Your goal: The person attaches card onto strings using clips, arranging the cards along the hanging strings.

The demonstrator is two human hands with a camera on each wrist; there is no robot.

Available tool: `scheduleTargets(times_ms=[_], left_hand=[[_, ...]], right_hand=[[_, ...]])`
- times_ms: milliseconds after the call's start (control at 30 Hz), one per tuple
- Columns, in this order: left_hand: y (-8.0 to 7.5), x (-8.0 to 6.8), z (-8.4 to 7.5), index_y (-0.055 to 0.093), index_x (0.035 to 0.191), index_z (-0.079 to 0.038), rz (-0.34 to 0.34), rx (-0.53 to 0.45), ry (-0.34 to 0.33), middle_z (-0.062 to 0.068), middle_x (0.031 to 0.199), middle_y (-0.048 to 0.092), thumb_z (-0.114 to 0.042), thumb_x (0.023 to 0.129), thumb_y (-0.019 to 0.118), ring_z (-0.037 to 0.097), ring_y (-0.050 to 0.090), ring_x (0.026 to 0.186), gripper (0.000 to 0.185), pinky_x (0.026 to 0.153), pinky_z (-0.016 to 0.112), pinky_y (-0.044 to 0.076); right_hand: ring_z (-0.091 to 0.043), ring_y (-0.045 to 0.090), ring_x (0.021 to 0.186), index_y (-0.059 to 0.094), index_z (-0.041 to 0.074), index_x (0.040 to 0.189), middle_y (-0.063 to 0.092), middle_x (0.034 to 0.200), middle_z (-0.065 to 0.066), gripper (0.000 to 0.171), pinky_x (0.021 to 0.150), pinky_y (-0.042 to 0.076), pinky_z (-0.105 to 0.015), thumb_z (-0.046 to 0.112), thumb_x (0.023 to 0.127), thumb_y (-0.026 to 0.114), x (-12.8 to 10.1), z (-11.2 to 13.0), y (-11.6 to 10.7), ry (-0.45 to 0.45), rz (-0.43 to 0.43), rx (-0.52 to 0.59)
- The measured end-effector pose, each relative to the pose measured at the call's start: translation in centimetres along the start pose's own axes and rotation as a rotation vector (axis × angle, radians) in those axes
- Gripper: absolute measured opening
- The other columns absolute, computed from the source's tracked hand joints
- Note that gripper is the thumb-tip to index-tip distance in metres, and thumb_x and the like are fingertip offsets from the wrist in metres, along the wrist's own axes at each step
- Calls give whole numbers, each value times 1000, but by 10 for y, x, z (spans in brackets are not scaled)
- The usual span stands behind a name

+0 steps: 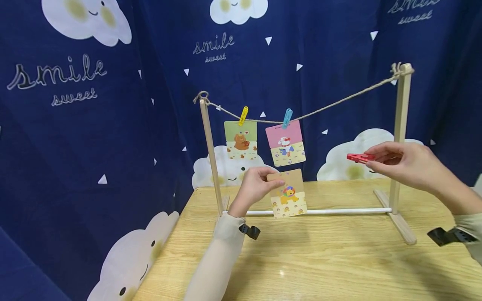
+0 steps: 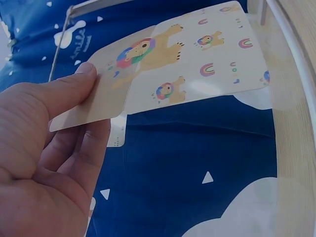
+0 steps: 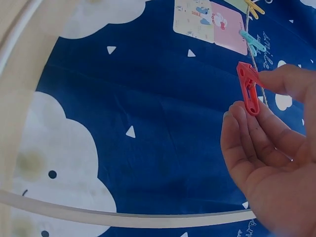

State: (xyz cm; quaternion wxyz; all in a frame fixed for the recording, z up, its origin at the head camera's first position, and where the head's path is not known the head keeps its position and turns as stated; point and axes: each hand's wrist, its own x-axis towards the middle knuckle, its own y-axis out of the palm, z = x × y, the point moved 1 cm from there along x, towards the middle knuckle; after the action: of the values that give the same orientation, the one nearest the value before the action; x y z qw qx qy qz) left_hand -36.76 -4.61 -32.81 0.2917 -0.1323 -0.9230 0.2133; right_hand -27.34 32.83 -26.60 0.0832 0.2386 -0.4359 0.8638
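Left hand (image 1: 253, 184) is up near the centre of the head view, thumb and fingers pinching the upper left corner of a tan lion card (image 1: 288, 193). The card hangs upright from that grip, just in front of the white crossbar (image 1: 339, 211) of the wooden stand (image 1: 400, 138). In the left wrist view the thumb lies flat on the card's face, the other fingers curled behind it, and the lion and little rainbows show plainly.

Over on the right of the frame, the right hand (image 1: 404, 163) holds a red clothespin (image 1: 359, 158) between thumb and fingertips, its free end pointing left. It sits below the twine (image 1: 331, 105) and just left of the stand's right post. The right wrist view shows the thumb on one side of the peg, the fingers close together on the other; whether the peg's mouth is squeezed apart, I cannot tell.

Higher up, the twine sags between the two posts. A yellow peg (image 1: 243, 115) clips a green bear card (image 1: 241, 139), and beside it a blue peg (image 1: 287, 118) clips a pink card (image 1: 285, 143), tilted a little. The stand rests on a light wooden table (image 1: 320, 267), with a navy curtain (image 1: 94, 125) of smiling clouds behind.
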Motion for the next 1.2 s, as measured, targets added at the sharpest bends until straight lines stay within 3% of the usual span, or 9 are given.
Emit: scheduleTargets(times_ms=[300, 567, 1000, 1200], left_hand=[[8, 9, -5, 81, 91, -17, -7, 10, 0, -2, 64, 57, -25, 84, 89, 11, 43, 54, 13, 49, 25, 32], [13, 15, -8, 81, 91, -19, -2, 1, -13, -2, 65, 60, -28, 83, 89, 12, 47, 56, 15, 49, 25, 35], [16, 23, -17, 81, 89, -19, -19, -8, -8, -3, 70, 63, -27, 83, 90, 11, 47, 56, 14, 48, 24, 33], [19, 27, -19, 81, 87, -20, -26, -19, 14, -4, 67, 62, -28, 82, 90, 10, 45, 54, 13, 47, 25, 32]], right_hand=[[-4, 65, 69, 75, 10, 114, 78, 96, -9, 33, 57, 51, -22, 31, 90, 83, 6, 3, -9, -16, -10, -36], [-3, 62, 71, 74, 10, 117, 77, 99, -10, 41, 58, 50, -25, 39, 89, 83, 11, 2, -14, 20, -1, -76], [-8, 59, 72, 72, 7, 121, 76, 99, -13, 43, 57, 49, -24, 36, 91, 81, 20, 6, -20, 8, -14, -116], [4, 59, 71, 68, 5, 126, 75, 107, -19, 48, 59, 48, -18, 35, 91, 81, 25, 7, -23, 6, -42, -73]])
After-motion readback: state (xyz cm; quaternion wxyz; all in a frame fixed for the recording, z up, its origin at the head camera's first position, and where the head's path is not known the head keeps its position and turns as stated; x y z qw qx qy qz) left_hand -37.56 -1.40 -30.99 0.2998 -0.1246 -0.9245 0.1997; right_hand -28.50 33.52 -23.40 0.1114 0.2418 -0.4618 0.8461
